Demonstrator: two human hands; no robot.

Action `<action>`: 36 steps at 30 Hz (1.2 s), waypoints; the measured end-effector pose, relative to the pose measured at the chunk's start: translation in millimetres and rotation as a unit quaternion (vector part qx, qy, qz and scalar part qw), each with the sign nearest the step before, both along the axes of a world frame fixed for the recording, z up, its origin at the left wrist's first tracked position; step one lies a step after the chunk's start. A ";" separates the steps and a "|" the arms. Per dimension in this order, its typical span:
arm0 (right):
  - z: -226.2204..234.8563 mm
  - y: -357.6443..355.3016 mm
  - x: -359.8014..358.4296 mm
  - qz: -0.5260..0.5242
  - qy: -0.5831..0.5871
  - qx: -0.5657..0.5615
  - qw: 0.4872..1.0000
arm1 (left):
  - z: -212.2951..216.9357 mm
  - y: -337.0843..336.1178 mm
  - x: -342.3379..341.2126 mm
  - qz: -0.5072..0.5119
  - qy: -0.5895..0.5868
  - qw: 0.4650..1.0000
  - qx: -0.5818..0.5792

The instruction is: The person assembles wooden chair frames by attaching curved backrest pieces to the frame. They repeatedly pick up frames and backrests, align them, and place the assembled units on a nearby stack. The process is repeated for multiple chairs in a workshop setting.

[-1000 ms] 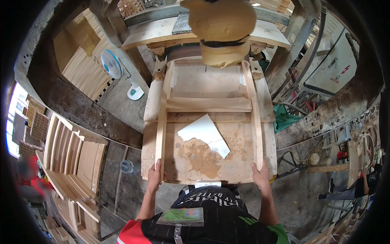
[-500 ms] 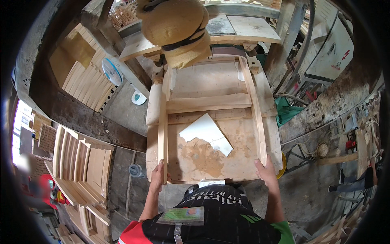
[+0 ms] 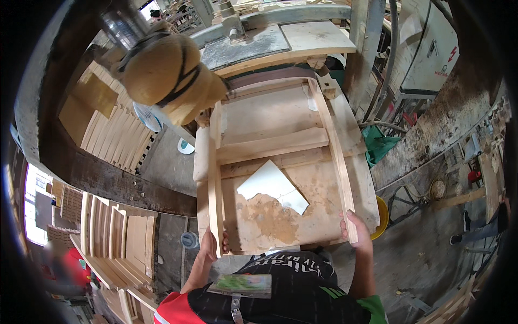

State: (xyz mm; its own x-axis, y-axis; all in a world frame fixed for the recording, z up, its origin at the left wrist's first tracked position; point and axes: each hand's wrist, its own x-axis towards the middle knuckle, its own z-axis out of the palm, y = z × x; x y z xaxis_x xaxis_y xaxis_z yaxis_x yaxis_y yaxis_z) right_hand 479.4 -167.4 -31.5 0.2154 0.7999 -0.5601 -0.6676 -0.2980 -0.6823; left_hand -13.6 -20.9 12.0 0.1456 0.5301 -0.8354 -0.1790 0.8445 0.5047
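Observation:
A pale wooden frame [image 3: 272, 147] lies over a board, with two long side rails, a crossbar and a curved far rail. My left hand [image 3: 209, 245] is closed round the near end of its left rail. At the right, my right hand [image 3: 357, 229] grips the near end of the other rail, thumb on the outer side and fingertips showing on the inner side. Between the rails, a broken white sheet [image 3: 272, 186] rests on the brown-stained board [image 3: 318, 227].
A bulky tan padded piece bound with dark straps [image 3: 162, 75] hangs at the upper left, close to the frame's far left corner. Beyond the frame stands a worktable [image 3: 318, 40]. Curved wooden parts [image 3: 116, 232] are stacked at left; a yellow bucket [image 3: 381, 216] stands at right.
The view has swung, so the padded piece appears farther left. The frame's right rail end has come nearer to me, and my right fingers now wrap round it. My left hand keeps its grip.

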 end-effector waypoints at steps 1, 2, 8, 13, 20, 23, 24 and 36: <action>2.2 1.1 -0.5 0.003 0.004 -0.008 1.000 | -0.5 -1.1 -0.8 0.001 0.007 1.000 -0.005; 4.3 3.2 -1.5 0.007 0.008 -0.016 1.000 | -0.6 -1.7 -2.3 0.003 0.014 1.000 -0.010; 7.7 9.3 -2.3 -0.002 0.007 -0.016 1.000 | 9.7 1.1 0.2 -0.032 0.081 0.996 -0.016; 28.7 4.3 -3.0 0.031 -0.029 -0.018 0.999 | 1.4 -2.3 -0.1 -0.022 0.039 0.999 -0.018; 35.1 2.1 -7.0 0.033 -0.094 -0.035 0.994 | -8.0 -0.5 -3.4 -0.018 0.013 1.000 -0.011; 33.1 6.7 -8.9 0.005 -0.039 -0.039 0.998 | -9.3 0.5 -2.0 -0.010 -0.002 1.000 -0.019; 31.4 7.2 -9.0 -0.004 -0.028 -0.040 0.999 | -10.3 0.8 -3.0 -0.011 -0.001 1.000 -0.013; 21.1 6.0 -2.8 0.034 -0.075 -0.044 0.996 | -5.9 1.0 -1.7 -0.005 0.016 1.000 -0.001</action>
